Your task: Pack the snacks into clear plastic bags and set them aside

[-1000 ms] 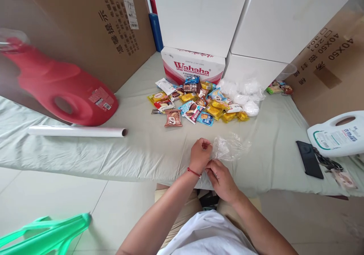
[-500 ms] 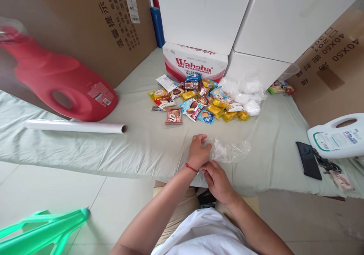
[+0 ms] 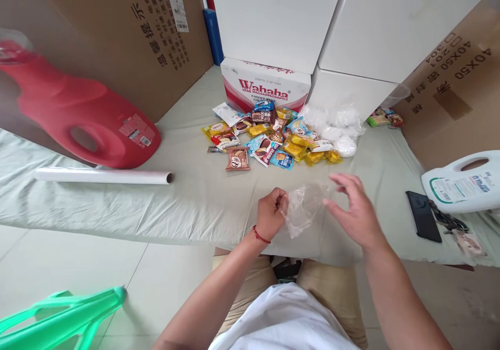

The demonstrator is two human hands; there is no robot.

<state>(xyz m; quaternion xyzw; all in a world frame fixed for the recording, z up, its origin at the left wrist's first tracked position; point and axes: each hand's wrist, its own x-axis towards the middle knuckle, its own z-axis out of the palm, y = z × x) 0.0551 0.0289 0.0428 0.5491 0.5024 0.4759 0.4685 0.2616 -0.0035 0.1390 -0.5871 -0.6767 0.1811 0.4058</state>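
Observation:
A clear plastic bag [image 3: 304,209] hangs between my hands above the front of the cloth-covered table. Its left end is pinched in my left hand [image 3: 271,212], which has a red string bracelet at the wrist. At the bag's right edge is my right hand [image 3: 353,209], fingers apart and curved; whether a fingertip touches the plastic I cannot tell. Beyond both hands lies a pile of wrapped snacks [image 3: 263,149]. Crumpled clear plastic bags [image 3: 336,123] sit against the pile's right side.
Behind the snacks stands a Wahaha carton [image 3: 265,87]. On the left are a red detergent jug [image 3: 101,105] and a white roll [image 3: 101,175]. A phone [image 3: 424,217], keys [image 3: 449,220] and a white jug [image 3: 464,183] lie at the right. A green stool [image 3: 70,319] stands on the floor.
My right hand has moved right and up, away from my left wrist, and its fingers have spread. The plastic bag has come up off the cloth, held by my left hand.

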